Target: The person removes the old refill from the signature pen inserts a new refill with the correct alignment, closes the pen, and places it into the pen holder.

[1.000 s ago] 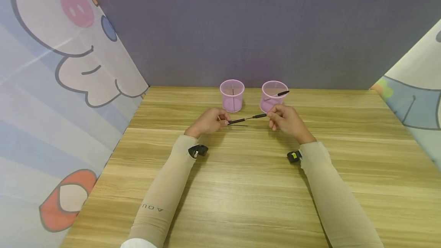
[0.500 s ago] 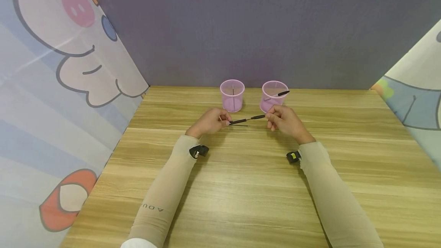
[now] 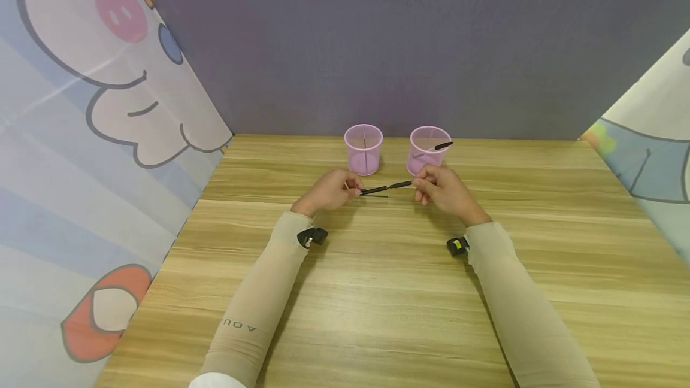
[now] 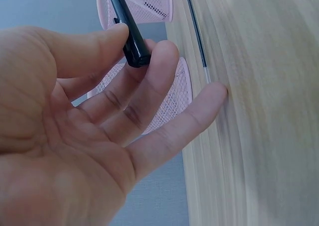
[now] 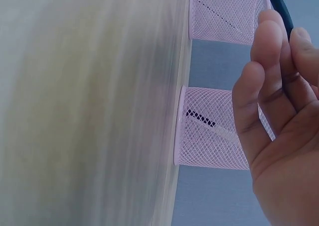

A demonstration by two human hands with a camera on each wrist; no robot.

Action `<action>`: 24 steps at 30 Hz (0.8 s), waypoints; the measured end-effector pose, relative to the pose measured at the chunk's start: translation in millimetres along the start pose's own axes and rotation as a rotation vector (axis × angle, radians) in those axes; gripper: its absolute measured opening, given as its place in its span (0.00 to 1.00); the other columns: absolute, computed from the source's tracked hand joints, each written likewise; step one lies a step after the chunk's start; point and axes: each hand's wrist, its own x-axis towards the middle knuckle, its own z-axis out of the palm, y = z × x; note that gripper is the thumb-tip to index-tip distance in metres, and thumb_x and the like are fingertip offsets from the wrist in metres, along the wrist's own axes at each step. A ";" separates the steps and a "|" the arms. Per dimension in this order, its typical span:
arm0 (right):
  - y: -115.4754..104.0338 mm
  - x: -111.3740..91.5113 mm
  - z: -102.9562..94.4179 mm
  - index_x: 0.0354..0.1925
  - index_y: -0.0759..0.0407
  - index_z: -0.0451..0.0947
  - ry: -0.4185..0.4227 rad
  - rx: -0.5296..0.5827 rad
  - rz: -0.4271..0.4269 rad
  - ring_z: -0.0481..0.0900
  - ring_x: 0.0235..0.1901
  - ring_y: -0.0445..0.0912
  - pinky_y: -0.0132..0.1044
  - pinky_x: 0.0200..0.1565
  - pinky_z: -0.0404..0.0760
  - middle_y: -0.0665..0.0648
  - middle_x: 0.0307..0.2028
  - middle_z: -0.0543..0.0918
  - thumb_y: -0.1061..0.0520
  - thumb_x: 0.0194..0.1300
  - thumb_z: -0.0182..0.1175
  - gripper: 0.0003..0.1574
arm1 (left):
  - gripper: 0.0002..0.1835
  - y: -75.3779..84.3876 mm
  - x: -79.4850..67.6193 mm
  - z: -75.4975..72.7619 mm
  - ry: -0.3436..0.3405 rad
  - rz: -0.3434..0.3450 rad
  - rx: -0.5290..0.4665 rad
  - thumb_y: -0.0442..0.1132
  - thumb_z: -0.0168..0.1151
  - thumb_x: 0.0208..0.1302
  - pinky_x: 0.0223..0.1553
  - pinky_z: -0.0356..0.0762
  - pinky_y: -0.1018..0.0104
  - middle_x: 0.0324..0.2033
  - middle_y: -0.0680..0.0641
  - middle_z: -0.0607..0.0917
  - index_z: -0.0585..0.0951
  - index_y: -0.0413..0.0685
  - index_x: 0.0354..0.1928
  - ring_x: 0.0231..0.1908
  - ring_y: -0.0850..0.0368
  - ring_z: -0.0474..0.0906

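My left hand (image 3: 330, 189) pinches the black pen barrel (image 3: 374, 190) between thumb and fingers; its clip end (image 4: 134, 49) shows in the left wrist view. Opposite it, my right hand (image 3: 446, 191) pinches the other black pen section (image 3: 400, 184). A short bit of thin refill shows between the two sections, which are nearly in line just above the table. On the tabletop below lies a slim dark ink refill (image 4: 198, 34) with a clear end. My left little finger appears at that end; whether it touches cannot be told.
Two pink mesh cups stand near the back edge. The left cup (image 3: 363, 127) holds a thin dark stick (image 3: 365, 147). In the right cup (image 3: 415, 163) leans a pen with a black end (image 3: 444, 145). A grey panel (image 3: 409, 47) rises behind the wooden table (image 3: 377, 292).
My right hand has moved slightly left with its pen section. The length of thin refill showing between the two sections has become shorter. The left hand has hardly moved.
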 end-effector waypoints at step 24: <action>0.4 1.7 4.2 0.41 0.76 0.77 -0.014 0.015 -0.035 0.83 0.23 0.51 0.39 0.27 0.85 0.65 0.26 0.85 0.64 0.75 0.57 0.11 | 0.05 0.5 0.2 2.0 -0.005 0.041 0.001 0.32 0.61 0.72 0.33 0.78 0.69 0.33 0.46 0.84 0.85 0.43 0.43 0.30 0.58 0.80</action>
